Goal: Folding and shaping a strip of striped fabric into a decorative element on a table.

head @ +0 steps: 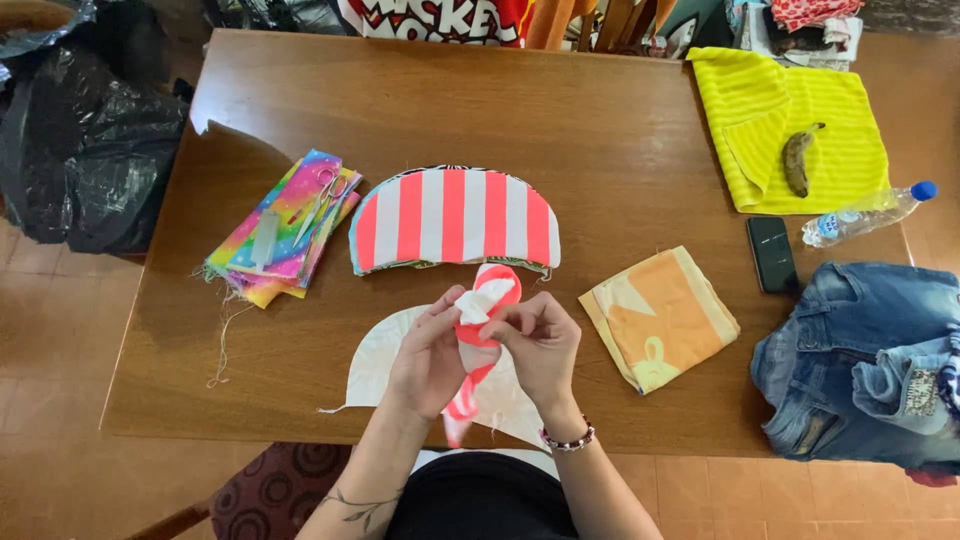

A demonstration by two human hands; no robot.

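- Wooden table [600,150] spread under and beyond both hands, seen from above.
- Heap of blue denim [860,360] far out to the right of the right hand, at the table edge.
- Yellow towel [850,110] far ahead and to the right, with a dark overripe banana [797,160] lying on it.
- Stack of half-round fabric panels [455,215] just ahead of the fingertips, top one striped coral and white.
- White half-round panel [375,360] flat on the table directly beneath the hands.
- Folded orange and cream cloth [660,315] just right of the right hand.
- Rainbow fabric pile [285,225] ahead and to the left of the left hand, with small scissors [322,200] on top.
- Clear plastic bottle with a blue cap [865,213] and a dark phone [772,254] well to the right.
- Left hand [430,360] and right hand [535,345] raised close together, both pinching a narrow coral and white fabric strip [485,305].
- Strip looped up between the fingertips, its tail hanging down between the wrists toward the near table edge.
- Likely very light, soft and limp, with no stiffness of its own; probably best held by a fingertip pinch at the folded edge near the loop, taut between two grips, since the loose tail would flop and twist.
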